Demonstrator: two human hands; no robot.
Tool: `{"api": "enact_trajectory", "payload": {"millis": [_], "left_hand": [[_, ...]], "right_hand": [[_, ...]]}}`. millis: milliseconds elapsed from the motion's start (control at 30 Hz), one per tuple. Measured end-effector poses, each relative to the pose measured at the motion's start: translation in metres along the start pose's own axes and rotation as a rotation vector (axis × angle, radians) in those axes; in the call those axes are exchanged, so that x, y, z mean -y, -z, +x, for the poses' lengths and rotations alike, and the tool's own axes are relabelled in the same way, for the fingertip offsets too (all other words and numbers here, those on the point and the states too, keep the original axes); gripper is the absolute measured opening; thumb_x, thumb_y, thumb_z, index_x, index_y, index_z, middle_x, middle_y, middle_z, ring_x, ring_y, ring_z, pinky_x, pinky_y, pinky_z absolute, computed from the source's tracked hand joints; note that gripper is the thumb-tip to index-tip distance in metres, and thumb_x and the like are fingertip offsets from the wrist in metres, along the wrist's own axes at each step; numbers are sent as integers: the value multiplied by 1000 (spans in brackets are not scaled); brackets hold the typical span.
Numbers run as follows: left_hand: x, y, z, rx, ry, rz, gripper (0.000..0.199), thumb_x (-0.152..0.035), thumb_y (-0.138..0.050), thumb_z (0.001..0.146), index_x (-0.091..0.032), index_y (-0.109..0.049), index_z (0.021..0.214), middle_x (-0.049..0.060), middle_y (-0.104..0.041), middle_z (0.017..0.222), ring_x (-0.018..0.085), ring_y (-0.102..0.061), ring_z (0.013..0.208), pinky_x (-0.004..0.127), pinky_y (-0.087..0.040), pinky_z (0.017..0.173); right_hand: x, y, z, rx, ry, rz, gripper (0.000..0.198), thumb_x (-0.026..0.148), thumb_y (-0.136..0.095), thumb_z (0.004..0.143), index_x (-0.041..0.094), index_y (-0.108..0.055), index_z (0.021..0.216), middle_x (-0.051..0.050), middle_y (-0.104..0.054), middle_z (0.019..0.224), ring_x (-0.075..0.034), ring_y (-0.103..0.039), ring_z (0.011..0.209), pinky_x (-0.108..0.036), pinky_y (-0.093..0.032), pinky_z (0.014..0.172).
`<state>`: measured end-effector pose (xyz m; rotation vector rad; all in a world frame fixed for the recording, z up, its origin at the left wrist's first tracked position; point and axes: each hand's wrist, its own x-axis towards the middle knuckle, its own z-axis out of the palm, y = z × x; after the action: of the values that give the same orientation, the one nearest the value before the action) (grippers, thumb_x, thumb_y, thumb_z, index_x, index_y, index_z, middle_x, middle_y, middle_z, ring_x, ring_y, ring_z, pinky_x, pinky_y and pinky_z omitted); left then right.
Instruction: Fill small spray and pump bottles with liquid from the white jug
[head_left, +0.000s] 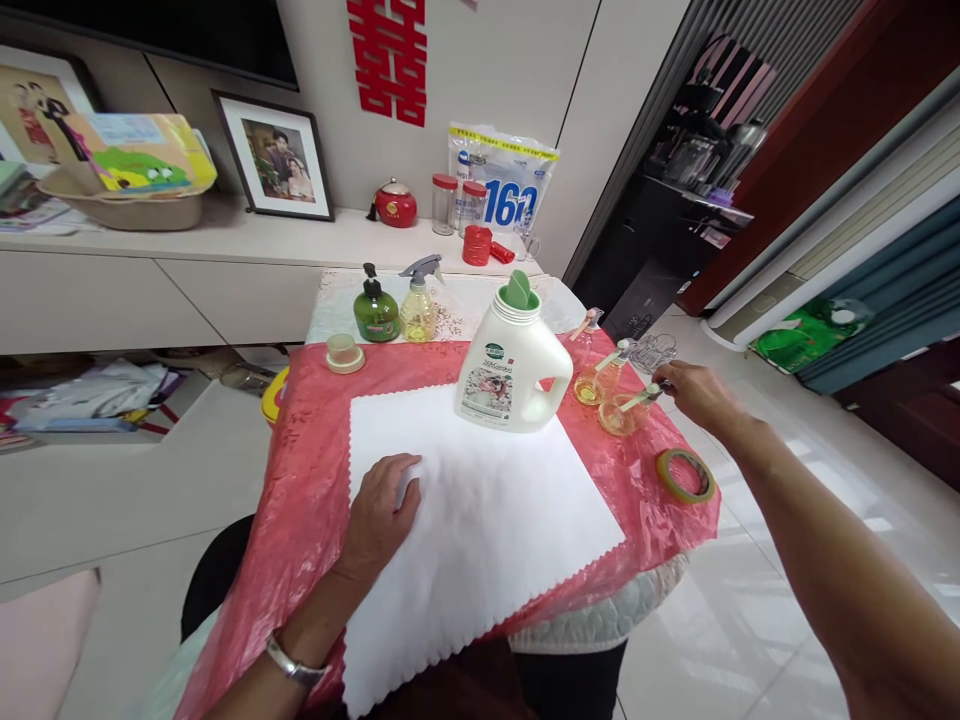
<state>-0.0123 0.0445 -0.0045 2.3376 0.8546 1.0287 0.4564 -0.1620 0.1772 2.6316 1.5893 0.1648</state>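
My left hand (381, 510) lies on a white cloth (480, 530) with a scalloped edge; its fingers are slightly curved, the thumb apart, and nothing is in it. My right hand (694, 390) reaches to the right edge of the table and pinches the dark end of a thin pale stick (640, 398), which lies over a small glass bowl (616, 417). Behind that bowl stand two glass containers (589, 388) with similar pale sticks on top. A white detergent jug (499, 375) stands upright on the cloth's far edge, its neck uncapped with a green spout (517, 290).
A roll of tape (685, 476) lies on the red plastic cover (307, 430) at the right. At the far left are a pale round cap (345, 354), a green pump bottle (376, 310) and a spray bottle (418, 310). Behind stands a cabinet with jars (444, 205).
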Motion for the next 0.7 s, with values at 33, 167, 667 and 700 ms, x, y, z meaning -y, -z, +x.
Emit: {"api": "enact_trajectory", "payload": {"millis": [33, 167, 667, 700], "left_hand": [[0, 0, 0, 0, 3, -2, 26, -23, -49, 91, -24, -63, 112, 6, -73, 106, 27, -71, 102, 44, -59, 94], [2, 0, -1, -9, -15, -7, 25, -23, -49, 92, -24, -63, 112, 6, -73, 106, 26, -71, 101, 44, -59, 93], [2, 6, 1, 14, 267, -236, 28, -33, -54, 87, -21, -67, 109, 7, -74, 111, 25, -71, 106, 42, -57, 96], [3, 6, 2, 17, 333, -300, 29, -35, -56, 86, -21, -67, 109, 7, -75, 111, 25, -71, 107, 42, -56, 97]], "right_hand": [[1, -1, 0, -7, -14, 0, 25, 10, -50, 90, 10, -71, 103, -8, -60, 100, -12, -52, 77, -21, -34, 66], [6, -3, 0, -38, -48, 21, 27, 10, -51, 93, 13, -72, 110, -8, -61, 106, -14, -56, 85, -21, -35, 69], [55, 14, -55, -434, -243, 327, 46, 26, -50, 92, 11, -65, 133, -13, -59, 117, -18, -60, 86, -33, -50, 87], [67, 8, -63, -428, -229, 376, 46, 32, -49, 94, 11, -65, 131, -12, -59, 116, -17, -61, 84, -31, -51, 84]]}}
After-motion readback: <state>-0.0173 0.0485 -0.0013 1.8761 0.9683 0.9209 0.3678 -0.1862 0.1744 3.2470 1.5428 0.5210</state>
